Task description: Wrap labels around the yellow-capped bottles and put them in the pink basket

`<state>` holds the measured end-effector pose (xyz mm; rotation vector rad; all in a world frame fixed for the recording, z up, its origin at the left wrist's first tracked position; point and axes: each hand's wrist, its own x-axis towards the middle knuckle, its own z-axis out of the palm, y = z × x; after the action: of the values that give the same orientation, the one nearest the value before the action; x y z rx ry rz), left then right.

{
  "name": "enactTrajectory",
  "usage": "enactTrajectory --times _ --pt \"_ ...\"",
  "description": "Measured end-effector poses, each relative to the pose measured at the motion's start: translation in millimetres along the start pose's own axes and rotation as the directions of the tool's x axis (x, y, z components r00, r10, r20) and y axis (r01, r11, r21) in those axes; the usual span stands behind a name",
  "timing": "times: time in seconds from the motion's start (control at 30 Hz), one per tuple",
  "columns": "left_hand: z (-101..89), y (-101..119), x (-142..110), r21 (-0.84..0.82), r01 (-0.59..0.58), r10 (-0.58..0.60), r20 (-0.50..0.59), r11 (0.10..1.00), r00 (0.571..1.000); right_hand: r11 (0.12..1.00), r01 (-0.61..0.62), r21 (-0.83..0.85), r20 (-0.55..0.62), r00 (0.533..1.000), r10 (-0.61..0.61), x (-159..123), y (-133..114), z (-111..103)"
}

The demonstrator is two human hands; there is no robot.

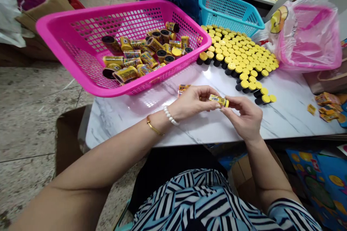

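Note:
My left hand (193,101), with a pearl bracelet and a gold bangle at its wrist, is closed around one end of a small tube (217,99) with a printed yellow label. The fingers of my right hand (245,117) pinch the tube's yellow end. It lies roughly level just above the table. Printed orange-yellow labels (183,87) rest behind my left hand, partly hidden by it. Many black containers with yellow caps (241,52) stand packed together beyond my right hand.
A pink basket (84,79) at the left holds several yellow-labelled containers. A blue basket (230,1) and a pink bin lined with clear plastic (309,39) stand behind the marble-look table (130,119). Orange wrapped packets (329,106) lie at the right.

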<state>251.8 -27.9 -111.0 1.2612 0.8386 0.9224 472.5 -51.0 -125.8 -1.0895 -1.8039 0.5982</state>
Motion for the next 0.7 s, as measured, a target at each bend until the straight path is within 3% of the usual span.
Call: enactTrajectory --times 0.1,0.17,0.37,0.5,0.6,0.7 --pt "2.6 -2 0 0.067 -0.097 0.099 -0.032 0.993 0.995 0.934 -0.26 0.243 0.105 0.965 0.241 0 5 10" --pt "2.9 -2 0 0.004 -0.052 0.052 0.003 0.999 0.999 0.897 -0.31 0.316 0.143 0.95 0.277 1 8 10" --pt "2.9 -1 1 -0.197 0.21 -0.198 0.077 0.958 0.977 0.941 -0.101 0.323 0.204 0.978 0.035 4 9 -5" --pt "0.6 -1 1 -0.34 0.23 -0.195 0.135 0.912 0.972 0.964 0.081 0.253 0.075 0.992 -0.103 13 4 -2" --pt "-1.8 0 1 -0.415 0.236 -0.191 0.149 0.878 0.97 0.964 0.108 0.241 -0.009 0.994 -0.109 21 0 3" --pt "-1.8 0 0 -0.433 0.248 -0.202 0.149 0.867 0.968 0.98 0.117 0.163 -0.017 0.993 -0.116 24 -3 6"
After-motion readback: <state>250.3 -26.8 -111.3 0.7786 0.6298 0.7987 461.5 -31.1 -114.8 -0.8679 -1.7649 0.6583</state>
